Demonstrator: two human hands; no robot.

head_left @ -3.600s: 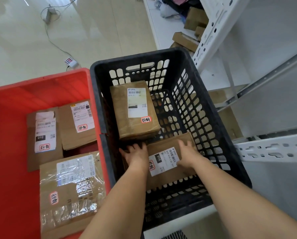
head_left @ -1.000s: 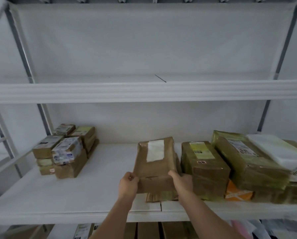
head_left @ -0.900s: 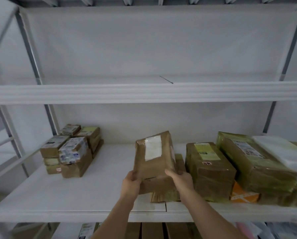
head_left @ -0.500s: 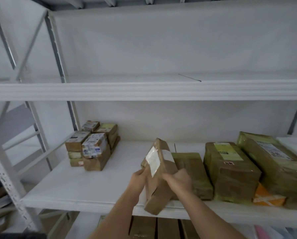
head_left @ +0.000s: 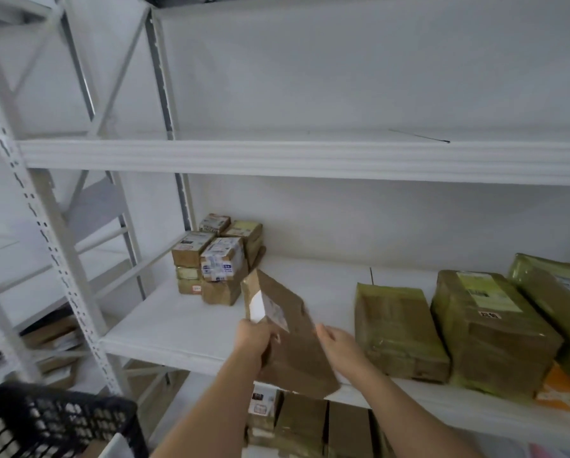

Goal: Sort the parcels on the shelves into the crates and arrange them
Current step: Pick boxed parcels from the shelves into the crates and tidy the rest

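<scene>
Both hands are raised before the shelf (head_left: 184,328). A brown parcel (head_left: 290,345) is gripped by the left hand (head_left: 255,337), whose fingers are curled round its left edge; the parcel is held tilted, clear of the shelf board, with a white label (head_left: 260,307) on its upper face. The right hand (head_left: 338,342) is held just beside the parcel's right edge with fingers straight and relaxed; contact cannot be confirmed. A stack of small boxes (head_left: 215,259) is seen at the back left of the shelf. Three larger wrapped parcels (head_left: 475,325) are laid side by side at the right. A corner of a black crate (head_left: 55,421) is shown at lower left.
</scene>
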